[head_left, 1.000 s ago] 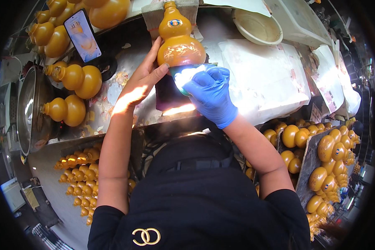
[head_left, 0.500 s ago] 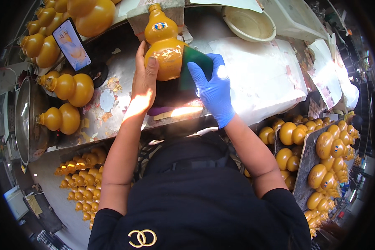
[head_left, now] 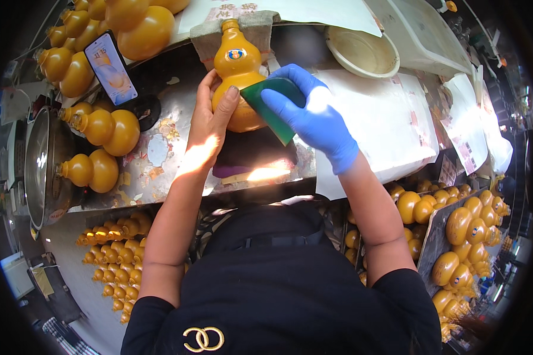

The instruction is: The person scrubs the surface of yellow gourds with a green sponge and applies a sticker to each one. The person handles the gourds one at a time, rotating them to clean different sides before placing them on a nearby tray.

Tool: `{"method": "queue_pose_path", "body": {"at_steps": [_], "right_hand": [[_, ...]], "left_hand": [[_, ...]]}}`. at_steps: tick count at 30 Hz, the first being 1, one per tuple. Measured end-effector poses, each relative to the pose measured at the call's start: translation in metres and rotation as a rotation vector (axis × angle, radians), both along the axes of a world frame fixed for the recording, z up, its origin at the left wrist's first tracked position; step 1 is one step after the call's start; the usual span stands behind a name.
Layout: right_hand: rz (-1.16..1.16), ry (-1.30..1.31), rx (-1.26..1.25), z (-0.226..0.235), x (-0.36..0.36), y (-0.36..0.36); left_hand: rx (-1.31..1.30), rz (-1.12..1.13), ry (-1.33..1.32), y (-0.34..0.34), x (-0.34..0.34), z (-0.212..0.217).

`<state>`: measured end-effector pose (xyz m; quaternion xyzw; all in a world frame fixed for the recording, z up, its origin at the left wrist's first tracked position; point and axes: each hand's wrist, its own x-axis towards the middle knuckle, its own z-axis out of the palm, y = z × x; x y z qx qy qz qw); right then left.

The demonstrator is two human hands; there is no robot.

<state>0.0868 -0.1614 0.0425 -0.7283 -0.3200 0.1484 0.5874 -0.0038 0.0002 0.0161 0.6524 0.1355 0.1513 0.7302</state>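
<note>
A yellow gourd-shaped bottle [head_left: 237, 57] lies on the bench with its neck pointing away from me, on a grey cloth [head_left: 263, 29]. My bare left hand [head_left: 214, 112] is wrapped around the left side of its wide lower bulb, thumb on top. In a blue glove, my right hand [head_left: 314, 115] pinches a green flat squeegee-like sheet [head_left: 272, 109]. The sheet's left edge lies against the bottle's lower bulb and covers part of it. A dark pad [head_left: 254, 155] lies beneath the bottle's near end.
A phone [head_left: 111, 68] stands at the left, with yellow gourd bottles [head_left: 121, 131] around it and a metal pan [head_left: 38, 168] beside them. White paper [head_left: 379, 130] and a pale bowl [head_left: 364, 53] lie to the right. Racks of bottles [head_left: 456, 236] stand below the bench.
My right hand has moved left with the green sheet, bringing it over the bottle's lower bulb. Light-coloured marks seen there earlier no longer show. The view has shifted slightly.
</note>
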Motion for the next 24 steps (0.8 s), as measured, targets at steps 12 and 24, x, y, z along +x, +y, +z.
{"method": "queue_pose_path", "body": {"at_steps": [12, 24], "right_hand": [[-0.038, 0.101, -0.072, -0.010, 0.022, 0.003], [-0.113, 0.189, -0.017, -0.028, 0.026, -0.009]], "left_hand": [[-0.210, -0.037, 0.014, 0.010, 0.001, -0.014], [0.112, 0.051, -0.004, 0.009, -0.002, -0.027]]}}
